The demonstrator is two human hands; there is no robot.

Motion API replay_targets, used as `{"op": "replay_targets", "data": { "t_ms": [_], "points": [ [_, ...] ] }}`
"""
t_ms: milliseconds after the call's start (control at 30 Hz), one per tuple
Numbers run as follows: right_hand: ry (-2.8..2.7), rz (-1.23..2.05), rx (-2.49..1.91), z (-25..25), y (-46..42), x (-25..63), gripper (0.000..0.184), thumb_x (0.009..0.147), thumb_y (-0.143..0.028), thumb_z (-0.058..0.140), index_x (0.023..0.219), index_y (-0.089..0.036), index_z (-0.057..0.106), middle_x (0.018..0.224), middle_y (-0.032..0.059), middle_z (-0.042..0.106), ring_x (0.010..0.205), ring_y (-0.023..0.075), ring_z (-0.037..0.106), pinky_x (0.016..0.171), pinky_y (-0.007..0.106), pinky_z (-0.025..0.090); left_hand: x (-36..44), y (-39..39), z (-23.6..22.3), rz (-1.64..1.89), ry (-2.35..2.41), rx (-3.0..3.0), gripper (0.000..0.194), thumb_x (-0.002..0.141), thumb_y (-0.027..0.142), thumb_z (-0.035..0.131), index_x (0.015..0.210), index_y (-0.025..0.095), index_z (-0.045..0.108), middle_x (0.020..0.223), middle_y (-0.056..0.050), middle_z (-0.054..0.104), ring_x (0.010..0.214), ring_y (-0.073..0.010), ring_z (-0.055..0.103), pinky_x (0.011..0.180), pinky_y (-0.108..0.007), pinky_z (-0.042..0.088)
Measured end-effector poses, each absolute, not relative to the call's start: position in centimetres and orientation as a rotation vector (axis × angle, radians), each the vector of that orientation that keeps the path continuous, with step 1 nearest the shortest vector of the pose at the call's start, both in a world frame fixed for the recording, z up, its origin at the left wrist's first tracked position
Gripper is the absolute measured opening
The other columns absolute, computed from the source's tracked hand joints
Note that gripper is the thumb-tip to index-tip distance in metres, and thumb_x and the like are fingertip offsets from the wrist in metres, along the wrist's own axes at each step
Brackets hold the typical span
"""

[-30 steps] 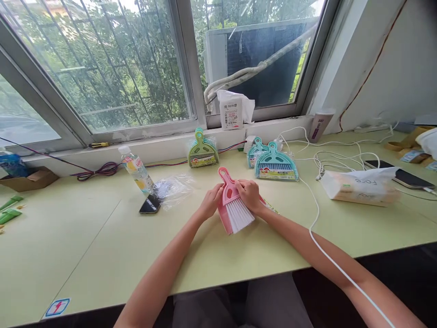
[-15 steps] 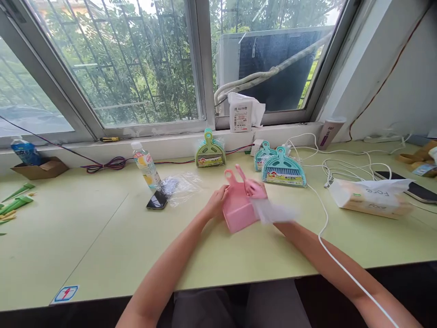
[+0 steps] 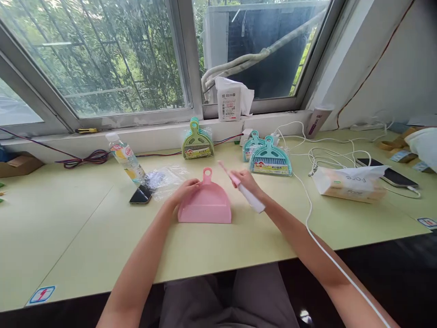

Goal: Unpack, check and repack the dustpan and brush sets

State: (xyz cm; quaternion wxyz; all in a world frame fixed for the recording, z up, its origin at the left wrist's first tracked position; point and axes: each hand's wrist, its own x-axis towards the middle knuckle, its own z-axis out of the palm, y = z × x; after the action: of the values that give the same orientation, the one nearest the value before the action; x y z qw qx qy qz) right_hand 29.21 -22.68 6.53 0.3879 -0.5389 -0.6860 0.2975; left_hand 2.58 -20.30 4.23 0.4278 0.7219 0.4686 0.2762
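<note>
A small pink dustpan lies flat on the pale green table, its ring handle pointing towards the window. My left hand rests on the pan's upper left edge with the fingers curled over it. My right hand is closed around a pink hand brush, whose white bristles point towards me and whose handle sticks up to the left. The brush is held just right of the pan, clear of it.
A green dustpan set and two teal sets stand near the window sill. A water bottle, a phone and clear wrapping lie to the left. A tissue pack and white cables lie to the right.
The brush has come out of the pink dustpan into my right hand. The dustpan has been laid flat on the table under my left hand.
</note>
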Motion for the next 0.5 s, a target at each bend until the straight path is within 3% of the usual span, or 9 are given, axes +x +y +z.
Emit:
{"op": "replay_targets", "data": {
  "t_ms": [200, 333, 500],
  "points": [
    [-2.079, 0.381, -1.688, 5.2, -24.1, 27.1, 0.048, 0.093, -0.037, 0.040, 0.054, -0.017, 0.059, 0.062, 0.0071, 0.062, 0.058, 0.0142, 0.049, 0.056, 0.028, 0.025, 1.2, -20.1, 4.6, 0.620, 1.347, 2.016, 0.031, 0.080, 0.042, 0.051, 0.063, 0.017, 0.047, 0.065, 0.002, 0.045, 0.065, -0.0136, 0.042, 0.059, -0.026, 0.028],
    [-2.165, 0.300, -1.822, 4.7, -23.7, 27.3, 0.042, 0.095, -0.032, 0.041, 0.071, -0.018, 0.072, 0.079, 0.0094, 0.071, 0.066, 0.0157, 0.056, 0.056, 0.028, 0.025, 1.0, -19.6, 4.1, 0.629, 1.412, 2.079, 0.033, 0.082, 0.044, 0.049, 0.064, 0.017, 0.049, 0.066, 0.002, 0.049, 0.065, -0.0136, 0.043, 0.060, -0.026, 0.029],
    [-2.158, 0.162, -1.858, 4.3, -22.7, 28.4, 0.041, 0.097, -0.033, 0.041, 0.080, -0.019, 0.075, 0.088, 0.0103, 0.073, 0.076, 0.0181, 0.061, 0.060, 0.028, 0.028, 0.5, -19.3, 3.8, 0.644, 1.422, 2.164, 0.033, 0.085, 0.044, 0.045, 0.068, 0.018, 0.053, 0.070, 0.000, 0.056, 0.069, -0.0157, 0.048, 0.062, -0.026, 0.031]
  ]
}}
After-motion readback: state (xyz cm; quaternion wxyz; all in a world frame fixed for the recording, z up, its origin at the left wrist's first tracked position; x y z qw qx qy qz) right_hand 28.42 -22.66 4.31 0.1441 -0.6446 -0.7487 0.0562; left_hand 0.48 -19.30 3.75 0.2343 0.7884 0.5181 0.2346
